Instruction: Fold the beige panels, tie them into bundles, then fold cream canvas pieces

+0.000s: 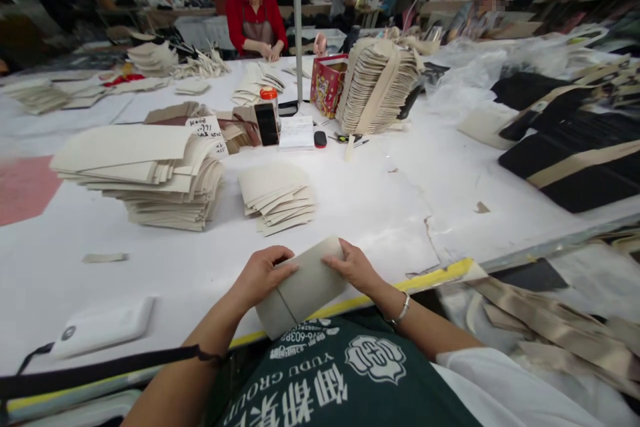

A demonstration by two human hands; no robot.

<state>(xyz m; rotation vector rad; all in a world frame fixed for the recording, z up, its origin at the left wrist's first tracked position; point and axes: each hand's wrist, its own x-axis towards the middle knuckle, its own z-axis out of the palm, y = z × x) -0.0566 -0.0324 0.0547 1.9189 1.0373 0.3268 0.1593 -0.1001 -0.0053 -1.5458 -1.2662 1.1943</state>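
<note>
Both my hands grip a beige fabric piece (306,288) held at the near edge of the white table (380,213), just above my green apron. My left hand (261,275) clasps its left side with the fingers curled over the top. My right hand (354,267) presses its right end, thumb and fingers closed on it; a bracelet sits on that wrist. The piece is folded or curved, with a seam line near its lower left. A small fanned stack of similar beige pieces (278,197) lies just beyond my hands.
A tall pile of larger beige pieces (150,173) lies at the left. A white power bank (103,328) with a cable rests at the near left. A bundled stack (375,83), a red box (327,83), black pieces (575,147) and other workers lie farther back.
</note>
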